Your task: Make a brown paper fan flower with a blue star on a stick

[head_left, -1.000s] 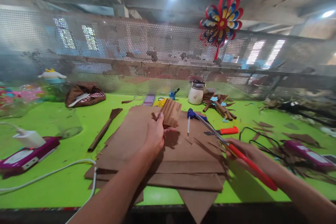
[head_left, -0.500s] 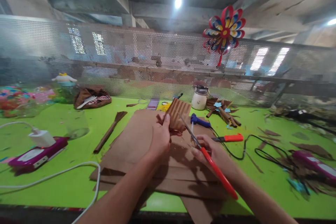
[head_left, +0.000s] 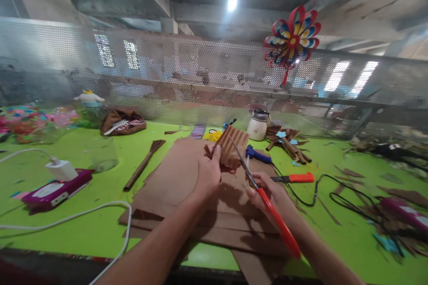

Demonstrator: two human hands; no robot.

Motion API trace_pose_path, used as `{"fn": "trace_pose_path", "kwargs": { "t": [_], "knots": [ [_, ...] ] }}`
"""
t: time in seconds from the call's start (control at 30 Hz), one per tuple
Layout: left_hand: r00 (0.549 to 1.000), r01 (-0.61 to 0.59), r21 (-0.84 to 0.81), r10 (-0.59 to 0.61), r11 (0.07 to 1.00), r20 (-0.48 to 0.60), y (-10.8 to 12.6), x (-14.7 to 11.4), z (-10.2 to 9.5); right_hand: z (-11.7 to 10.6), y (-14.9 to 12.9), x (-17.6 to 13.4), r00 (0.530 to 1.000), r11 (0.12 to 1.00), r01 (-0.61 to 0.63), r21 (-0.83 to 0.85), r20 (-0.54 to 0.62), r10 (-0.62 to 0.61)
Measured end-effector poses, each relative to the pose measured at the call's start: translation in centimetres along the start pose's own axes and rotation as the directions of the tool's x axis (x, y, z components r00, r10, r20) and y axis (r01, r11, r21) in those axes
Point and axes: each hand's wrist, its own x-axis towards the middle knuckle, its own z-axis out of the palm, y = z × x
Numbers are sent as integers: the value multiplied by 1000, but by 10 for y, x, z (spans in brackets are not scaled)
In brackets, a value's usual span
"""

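Observation:
My left hand (head_left: 210, 171) grips a striped piece of brown corrugated cardboard (head_left: 232, 144), thumb on its face and fingers behind. In my right hand (head_left: 269, 191) is a pair of scissors (head_left: 279, 222) with red handles, its blades pointing up and left at the cardboard's right side. Whether the blades touch the cardboard I cannot tell. Under both hands lies a stack of flat brown cardboard sheets (head_left: 174, 173). Just beyond the scissors rests a blue glue gun (head_left: 259, 155), and a knife with an orange handle (head_left: 301, 178) lies to the right of it.
A rolled brown stick with a frayed end (head_left: 142, 167) lies left of the stack. Farther left are a purple power strip (head_left: 58, 191) and a white cable (head_left: 100, 207). At the back stand a lidded jar (head_left: 258, 125) and a pile of brown rolls (head_left: 292, 144). Scraps and black cord (head_left: 351, 200) lie right.
The view has shifted slightly, so the scene sits a little farther right. Both hands keep their holds on the cardboard and scissors, with hardly any movement between them.

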Motion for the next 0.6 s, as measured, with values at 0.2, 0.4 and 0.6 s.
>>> {"fn": "trace_pose_path", "kwargs": {
  "t": [0.2,0.4,0.6],
  "knots": [
    [1000,1,-4,-1,1000,-3,-1,0,-1,0,-8,-3,1000,1000,-17,-13,-24,17],
    [1000,15,-17,-15,1000,0,0,0,-2,-1,-15,-7,999,997,-45,59,-7,45],
    [998,62,20,-62,998,-6,5,-3,0,-4,-17,-7,999,991,-32,129,23,29]
  ]
}}
